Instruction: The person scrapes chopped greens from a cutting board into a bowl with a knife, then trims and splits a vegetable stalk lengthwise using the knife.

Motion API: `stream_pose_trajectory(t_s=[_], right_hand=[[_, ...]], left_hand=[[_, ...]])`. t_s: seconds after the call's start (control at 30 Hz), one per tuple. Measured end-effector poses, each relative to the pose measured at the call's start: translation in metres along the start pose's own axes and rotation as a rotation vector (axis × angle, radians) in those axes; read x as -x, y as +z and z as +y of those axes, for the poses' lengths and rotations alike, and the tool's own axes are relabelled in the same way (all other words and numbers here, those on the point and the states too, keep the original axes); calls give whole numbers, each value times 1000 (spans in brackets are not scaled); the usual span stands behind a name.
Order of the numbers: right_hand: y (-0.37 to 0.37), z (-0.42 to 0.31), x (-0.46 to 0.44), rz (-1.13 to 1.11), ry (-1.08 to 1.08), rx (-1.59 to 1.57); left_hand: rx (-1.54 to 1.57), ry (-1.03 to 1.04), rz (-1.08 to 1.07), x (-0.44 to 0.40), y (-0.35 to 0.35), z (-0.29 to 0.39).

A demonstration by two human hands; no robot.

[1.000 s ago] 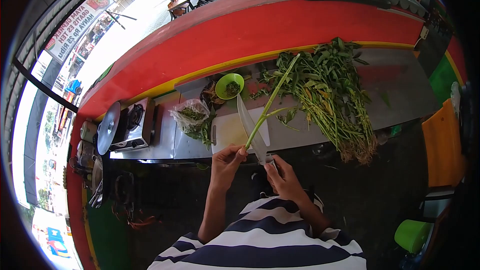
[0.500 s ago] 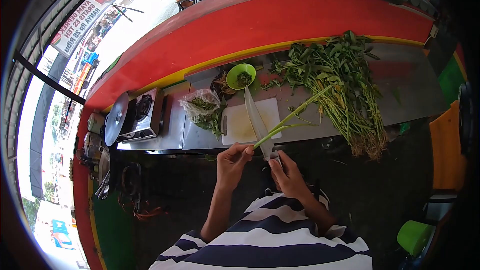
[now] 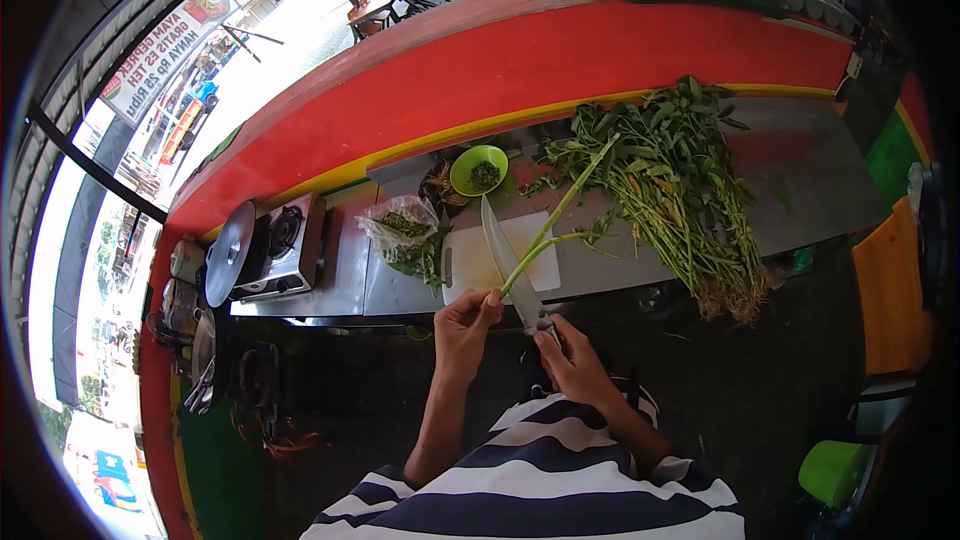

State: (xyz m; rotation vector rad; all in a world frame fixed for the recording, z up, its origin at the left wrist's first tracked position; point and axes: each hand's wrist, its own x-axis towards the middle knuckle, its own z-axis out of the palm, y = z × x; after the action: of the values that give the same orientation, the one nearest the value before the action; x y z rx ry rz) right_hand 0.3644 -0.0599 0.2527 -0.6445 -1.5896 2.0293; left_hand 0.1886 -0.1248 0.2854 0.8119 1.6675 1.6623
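Observation:
Between the fingertips of my left hand point(image 3: 467, 325) is the lower end of a long green vegetable stem point(image 3: 562, 212), which points up and away over the counter. My right hand point(image 3: 572, 358) grips the handle of a large kitchen knife point(image 3: 508, 258). Its broad blade points away from me and crosses close to the stem near my left fingertips; whether they touch I cannot tell. Beyond the hands lies a white cutting board point(image 3: 465, 262), partly covered by the blade and stem. Right of it spreads a big heap of leafy greens point(image 3: 690, 195) with roots attached.
A green bowl point(image 3: 463, 172) with chopped greens stands behind the board. Left of the board is a plastic bag point(image 3: 398, 230) of green pieces. Farther left sit a gas stove point(image 3: 285, 245) and a round metal lid point(image 3: 231, 253). A red wall point(image 3: 480, 70) runs along the counter's back.
The stem has swung upward to a steeper angle in my left hand. My right hand and the knife have shifted slightly toward me, and the camera view has tilted a little.

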Motion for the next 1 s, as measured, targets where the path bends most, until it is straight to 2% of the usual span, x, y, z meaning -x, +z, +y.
stream_pose_trajectory(t_s=[0.2,0.33,0.5,0.6,1.0], right_hand=[[-4,1,-1,24,26,-17],[-9,2,-5,72,44,-135],[-16,4,-8,131,60,-178],[-18,4,-8,121,49,-212],[-12,4,0,62,60,-72]], left_hand=[[-82,-50,-105,-1,0,-2],[-95,-34,-196,6,6,-8],[-16,-148,-240,11,9,-5],[-137,-141,-234,7,3,-12],[-9,-135,-105,-5,17,-5]])
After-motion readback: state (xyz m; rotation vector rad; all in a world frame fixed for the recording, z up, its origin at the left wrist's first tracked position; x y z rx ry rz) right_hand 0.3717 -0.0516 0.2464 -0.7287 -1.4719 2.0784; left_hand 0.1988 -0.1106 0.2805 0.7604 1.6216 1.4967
